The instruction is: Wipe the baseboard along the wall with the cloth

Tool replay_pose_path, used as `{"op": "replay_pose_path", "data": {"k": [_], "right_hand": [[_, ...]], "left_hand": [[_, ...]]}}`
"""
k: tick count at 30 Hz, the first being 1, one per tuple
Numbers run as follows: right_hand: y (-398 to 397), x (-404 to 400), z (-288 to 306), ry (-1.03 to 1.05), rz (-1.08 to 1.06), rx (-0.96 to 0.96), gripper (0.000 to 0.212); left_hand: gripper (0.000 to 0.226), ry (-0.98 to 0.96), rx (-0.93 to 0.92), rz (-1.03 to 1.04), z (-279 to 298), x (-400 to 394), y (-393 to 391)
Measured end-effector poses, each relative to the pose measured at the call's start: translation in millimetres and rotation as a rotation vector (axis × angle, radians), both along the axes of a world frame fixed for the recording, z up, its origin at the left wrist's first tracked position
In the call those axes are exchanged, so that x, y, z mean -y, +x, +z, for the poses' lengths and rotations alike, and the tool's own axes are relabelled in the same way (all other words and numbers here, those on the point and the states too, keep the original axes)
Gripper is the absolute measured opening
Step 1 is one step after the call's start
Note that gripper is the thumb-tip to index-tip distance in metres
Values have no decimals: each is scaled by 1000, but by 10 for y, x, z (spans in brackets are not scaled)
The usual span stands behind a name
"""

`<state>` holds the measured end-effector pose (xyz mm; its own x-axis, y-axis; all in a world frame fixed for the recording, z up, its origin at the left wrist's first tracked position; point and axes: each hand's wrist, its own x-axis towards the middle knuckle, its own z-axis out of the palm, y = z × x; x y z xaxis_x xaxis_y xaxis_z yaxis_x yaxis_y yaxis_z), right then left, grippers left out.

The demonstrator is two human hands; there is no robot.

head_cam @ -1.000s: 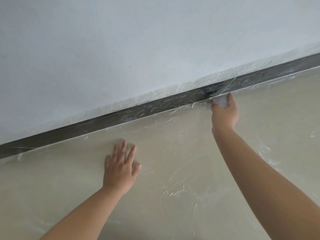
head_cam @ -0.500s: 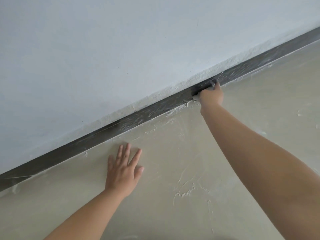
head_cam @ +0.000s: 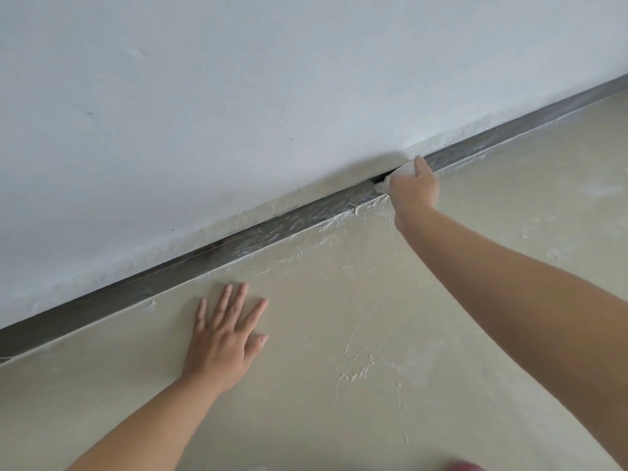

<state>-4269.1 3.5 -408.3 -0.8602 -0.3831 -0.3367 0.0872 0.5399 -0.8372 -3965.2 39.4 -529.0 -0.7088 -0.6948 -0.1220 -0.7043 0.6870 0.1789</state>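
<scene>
Most of the white cloth (head_cam: 401, 175) is hidden behind the right hand (head_cam: 415, 186), whose fingers are turned away from the camera, so only a small bunched part shows at the hand's left and top, and how it is folded cannot be told. The dark baseboard (head_cam: 272, 229) is covered where that hand and cloth sit on it and is cut off by the left and right picture edges, as are both forearms at the bottom and right edges. A blurred pinkish shape (head_cam: 464, 466) at the bottom edge is too cropped to identify.
</scene>
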Motion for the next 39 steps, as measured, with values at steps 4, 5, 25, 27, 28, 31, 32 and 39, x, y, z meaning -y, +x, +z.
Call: {"op": "replay_pose_path", "data": {"k": [4,5,25,27,28,31,32,39], "right_hand": [[142,74,-98,116,34,3,36],[179,84,-154,115,41,29,46],[195,13,3,-96,-55,53,56],[459,9,-33,-103,-45,118,64],[567,22,-87,-127,-55,164,65],[723,49,-202,-176,-114,300,70],[694,53,-227,-173,-127,324,71],[48,56,-280,-142,-173,221,69]], "left_hand": [[55,15,-40,-14,-2,-30,123],[55,22,-51,-10,-3,-25,142],[55,-89,-97,-10,-47,-15,120],[55,-94,-91,-13,-44,-20,115],[55,-91,-88,-14,-39,-23,114],[56,-84,-84,-18,-27,-19,98],[56,-85,-81,-18,-25,-17,93],[55,-92,-70,-18,-43,-15,118]]}}
